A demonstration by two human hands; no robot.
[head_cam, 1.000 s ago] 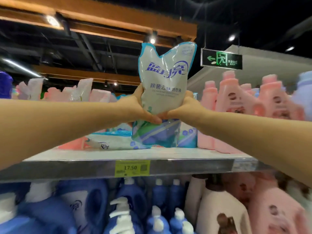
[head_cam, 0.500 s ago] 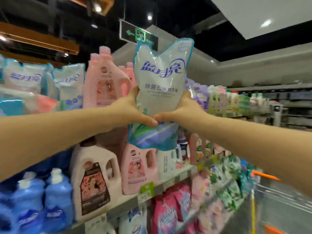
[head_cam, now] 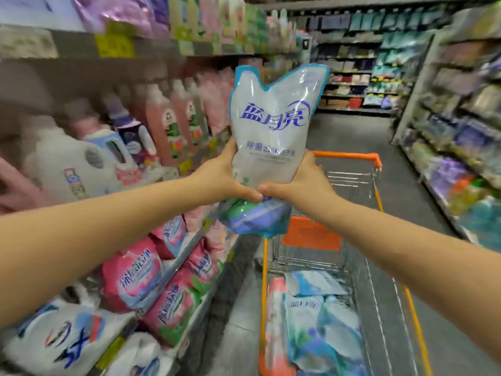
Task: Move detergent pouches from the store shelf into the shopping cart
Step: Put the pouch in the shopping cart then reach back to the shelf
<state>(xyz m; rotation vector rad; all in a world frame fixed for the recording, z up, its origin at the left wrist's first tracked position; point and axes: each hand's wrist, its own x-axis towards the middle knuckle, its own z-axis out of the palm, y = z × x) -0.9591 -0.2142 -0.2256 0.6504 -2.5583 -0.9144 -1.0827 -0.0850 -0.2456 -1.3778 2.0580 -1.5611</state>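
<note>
Currently, in the head view, you hold one detergent pouch [head_cam: 273, 147] upright in the air at arm's length. The store shelf [head_cam: 76, 47] is on your left and the shopping cart [head_cam: 263, 267] is below and ahead. Whether the pouch is already over the basket cannot be told from this angle.

Your left hand [head_cam: 225, 177] wraps the left edge at the pouch's waist, thumb across the front. Your right hand [head_cam: 301, 183] wraps the right edge at the same height, and the two thumb tips nearly meet. Both hands are closed firmly on the film; neither is free.

Treat the pouch as a soft film bag of liquid. It narrows where you squeeze it and bulges below your hands, so expect the contents to shift and the weight to hang low. The film is glossy and is probably slippery. Keep your hold at the waist, or move one palm under the base. Do not carry it by the notched top corners, which look like thin sealed film. Avoid squeezing hard, which may strain the seams.

Other pouches [head_cam: 320, 316] lie flat in the near end of the cart. Lower this one onto them rather than dropping it, and keep the film off the wire edges.
</note>
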